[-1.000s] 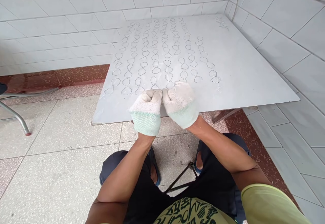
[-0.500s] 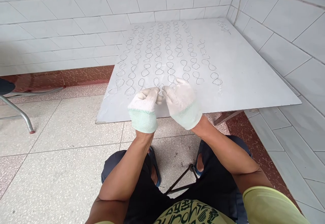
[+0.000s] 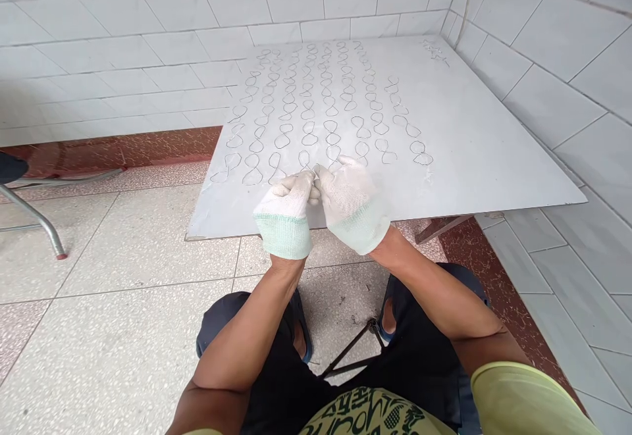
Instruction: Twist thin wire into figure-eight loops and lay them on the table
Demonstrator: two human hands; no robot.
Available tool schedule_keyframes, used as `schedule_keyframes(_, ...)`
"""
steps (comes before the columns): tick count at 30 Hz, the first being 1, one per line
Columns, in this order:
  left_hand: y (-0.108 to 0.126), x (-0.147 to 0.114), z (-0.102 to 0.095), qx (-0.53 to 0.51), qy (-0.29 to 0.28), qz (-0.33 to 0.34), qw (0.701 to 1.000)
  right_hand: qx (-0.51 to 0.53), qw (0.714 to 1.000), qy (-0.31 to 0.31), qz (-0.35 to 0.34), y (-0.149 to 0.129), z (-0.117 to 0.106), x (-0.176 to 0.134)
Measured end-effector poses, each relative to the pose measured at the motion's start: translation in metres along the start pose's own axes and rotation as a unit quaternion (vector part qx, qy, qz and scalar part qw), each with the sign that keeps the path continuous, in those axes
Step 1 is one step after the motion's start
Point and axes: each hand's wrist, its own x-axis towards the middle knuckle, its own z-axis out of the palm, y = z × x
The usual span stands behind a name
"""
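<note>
Both of my hands wear white knit gloves with pale green cuffs and meet above the near edge of the white board (image 3: 494, 152). My left hand (image 3: 290, 199) is closed, its thumb and forefinger pinched together. Against it, the thumb and forefinger of my right hand (image 3: 348, 191) also pinch. A thin wire is between the fingertips, mostly hidden by the gloves. Just beyond the hands lie several thin dark wires bent into figure-eights, such as one wire figure-eight (image 3: 332, 133), set out in rows.
A small heap of tangled wire (image 3: 434, 52) lies at the board's far right corner. White tiled walls (image 3: 291, 0) border the board behind and at right. A metal chair leg (image 3: 42, 218) stands on the floor at left.
My left hand has shifted slightly right, and my right hand slightly left. Their fingertips, a little apart before, now meet.
</note>
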Motion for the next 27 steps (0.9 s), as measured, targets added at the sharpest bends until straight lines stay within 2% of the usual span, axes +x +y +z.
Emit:
schedule_keyframes(4, -0.003, -0.001, 0.001, 0.018, 0.009, -0.012, 1.0, -0.022, 1.0, 0.013, -0.003, 0.0, 0.004, 0.001)
schedule_keyframes(7, -0.003, -0.001, 0.001, 0.022, 0.001, -0.009, 1.0, -0.017, 1.0, 0.003, -0.006, 0.0, -0.002, 0.003)
schedule_keyframes(10, 0.002, 0.001, -0.001, -0.006, 0.002, 0.001, 1.0, -0.029, 0.998, -0.01, -0.051, 0.003, -0.015, 0.005)
schedule_keyframes(13, 0.006, 0.005, -0.004, -0.024, -0.017, 0.004, 1.0, -0.028, 0.996, 0.003, -0.086, 0.01, -0.024, 0.005)
schedule_keyframes(18, 0.005, 0.013, -0.011, -0.065, -0.081, -0.008, 0.995, 0.031, 0.996, 0.056, -0.055, 0.021, -0.013, 0.002)
schedule_keyframes(22, 0.003, 0.022, -0.019, -0.034, -0.076, -0.001, 0.997, 0.062, 0.992, 0.099, -0.057, 0.022, -0.004, 0.0)
schedule_keyframes(27, 0.001, 0.034, -0.028, -0.026, -0.103, -0.048, 0.993, 0.068, 0.995, 0.069, -0.038, 0.013, -0.01, 0.002)
